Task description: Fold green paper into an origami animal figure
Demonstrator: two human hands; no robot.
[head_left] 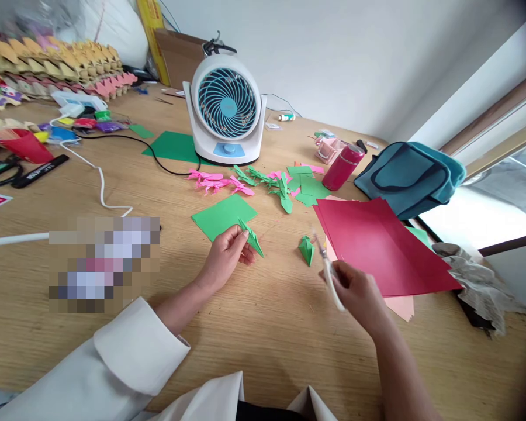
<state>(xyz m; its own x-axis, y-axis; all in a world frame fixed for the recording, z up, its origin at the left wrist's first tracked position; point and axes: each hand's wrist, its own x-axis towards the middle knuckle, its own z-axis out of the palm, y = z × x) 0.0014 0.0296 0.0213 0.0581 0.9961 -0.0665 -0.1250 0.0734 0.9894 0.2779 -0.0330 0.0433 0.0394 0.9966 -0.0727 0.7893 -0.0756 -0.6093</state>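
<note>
My left hand (228, 251) pinches a folded green paper piece (252, 238), long and pointed, between thumb and fingers. Under and behind it lies a flat green sheet (223, 213). My right hand (355, 286) is closed around white-handled scissors (328, 275), their blades pointing away from me and somewhat blurred. Between the two hands, a second folded green paper piece (307, 250) rests on the table, close to the scissor blades. Farther back is a cluster of folded pink paper pieces (214, 181) and folded green pieces (283, 190).
Red paper sheets (381, 245) lie at the right, beside a teal bag (409, 178) and a red can-shaped bottle (342, 166). A white fan (228, 111) stands at the back. Black-handled scissors (0, 169) and a red cup (24, 145) are at left. A pixelated patch covers something on the left.
</note>
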